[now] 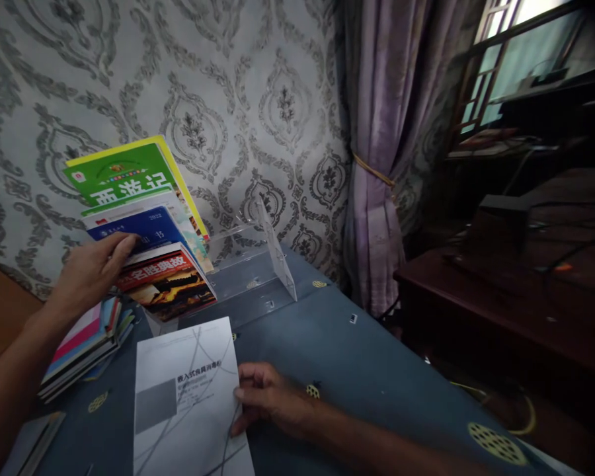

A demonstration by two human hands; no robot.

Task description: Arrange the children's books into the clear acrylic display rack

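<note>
My left hand (96,268) is at the left side of several upright books, its fingers closed at the blue book (166,228) and the top corner of the red-and-black book (171,287) in front. Which of these it grips is partly hidden. Behind them stands a green book (121,173) with a yellow one at the back. The books lean in a clear acrylic book stand (280,258), at its left end. My right hand (268,396) grips the right edge of a white booklet (193,370) with grey lines and a grey block, thumb on the cover.
A stack of books (82,344) lies at the left, and another book (32,443) nearer me. The blue tablecloth (357,390) has yellow pineapple prints. Patterned wallpaper (193,99) rises behind, with a purple curtain (381,132) beside it. A dark red wooden table (500,297) stands at right.
</note>
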